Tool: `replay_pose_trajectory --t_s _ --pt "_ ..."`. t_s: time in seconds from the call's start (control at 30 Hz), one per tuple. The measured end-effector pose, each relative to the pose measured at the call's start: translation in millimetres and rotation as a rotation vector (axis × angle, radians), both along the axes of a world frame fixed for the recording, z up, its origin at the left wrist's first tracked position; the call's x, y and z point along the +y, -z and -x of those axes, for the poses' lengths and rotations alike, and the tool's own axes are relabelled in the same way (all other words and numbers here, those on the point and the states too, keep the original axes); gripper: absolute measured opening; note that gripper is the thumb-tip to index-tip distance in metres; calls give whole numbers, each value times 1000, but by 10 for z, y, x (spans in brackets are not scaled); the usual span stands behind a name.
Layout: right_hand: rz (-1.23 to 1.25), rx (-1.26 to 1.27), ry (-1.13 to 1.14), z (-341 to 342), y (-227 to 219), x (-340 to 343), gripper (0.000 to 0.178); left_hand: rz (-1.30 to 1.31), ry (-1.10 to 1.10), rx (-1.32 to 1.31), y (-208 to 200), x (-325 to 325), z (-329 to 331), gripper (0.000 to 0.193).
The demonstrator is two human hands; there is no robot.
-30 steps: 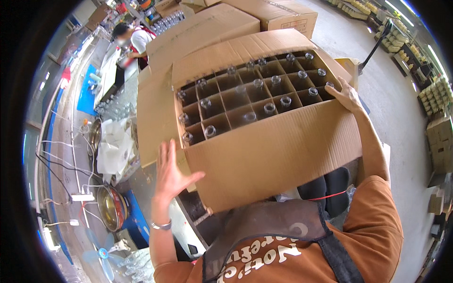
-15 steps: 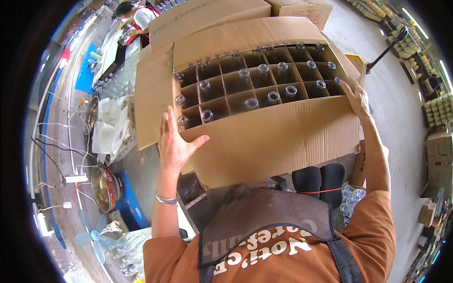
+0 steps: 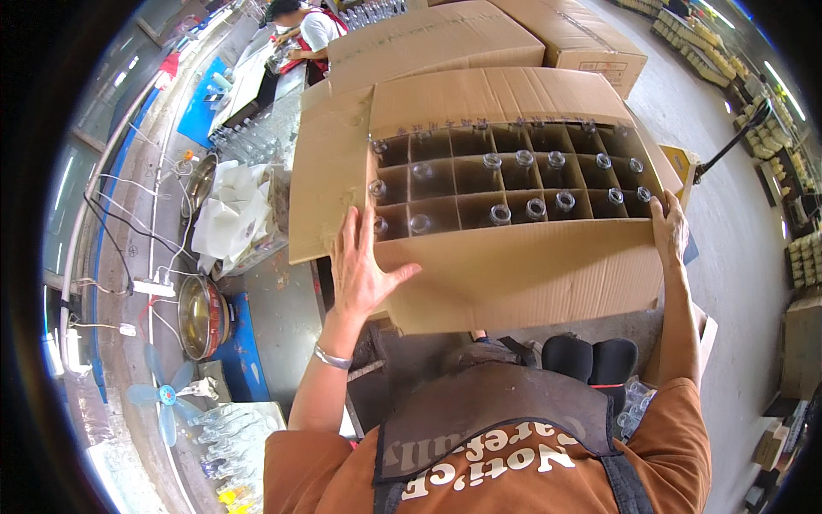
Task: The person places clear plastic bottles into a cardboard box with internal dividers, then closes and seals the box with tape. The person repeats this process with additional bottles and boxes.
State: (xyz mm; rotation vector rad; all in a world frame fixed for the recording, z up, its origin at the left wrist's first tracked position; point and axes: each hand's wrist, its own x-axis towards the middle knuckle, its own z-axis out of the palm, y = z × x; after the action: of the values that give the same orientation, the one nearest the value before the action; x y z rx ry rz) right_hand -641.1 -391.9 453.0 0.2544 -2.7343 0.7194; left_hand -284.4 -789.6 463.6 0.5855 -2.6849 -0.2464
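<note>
Left hand (image 3: 364, 274): fingers upright and slightly apart, thumb spread wide from them; laid against the left near corner of the cardboard box (image 3: 522, 283), thumb over its near flap. Nothing was enclosed in the palm.

Right hand (image 3: 670, 230): fingertips at the right near corner of the box, two of them a little apart; thumb not clear to see. Whether these fingers were clamped on the edge could not be told.

Box: brown, top open, lying between the two hands, flaps folded outward. Inside it, cardboard dividers (image 3: 479, 177) forming rows of cells.

Clear glass bottles (image 3: 535, 208): standing in many of the box's cells, mouths up; one neck just beside the right fingertips.

Bracelet (image 3: 332, 356): silver-coloured, on the left wrist, nearer the wearer than the box.

Two closed cartons (image 3: 437, 43) (image 3: 599, 62): brown, beyond the box's far flap.

White sheets (image 3: 229, 218): crumpled pile, left of the box.

Metal bowl (image 3: 199, 317): left of the box, toward the wearer.

Fan (image 3: 167, 394): blue blades, well left of the box, beyond its near side.

Co-worker (image 3: 317, 36): white sleeve, red apron, past the box's far left corner.
</note>
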Motion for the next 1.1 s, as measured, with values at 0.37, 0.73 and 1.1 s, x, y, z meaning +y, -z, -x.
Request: replay_pose_trajectory --t_s 0.37,0.73,1.1 --pt "190 -295 -26 476 247 332 32 47 81 -81 -276 -289 72 83" --pt "101 -170 -22 858 83 285 24 172 34 79 -163 70 149 79" --pt "63 -82 -108 790 -90 225 40 -250 50 157 -135 25 127 118"
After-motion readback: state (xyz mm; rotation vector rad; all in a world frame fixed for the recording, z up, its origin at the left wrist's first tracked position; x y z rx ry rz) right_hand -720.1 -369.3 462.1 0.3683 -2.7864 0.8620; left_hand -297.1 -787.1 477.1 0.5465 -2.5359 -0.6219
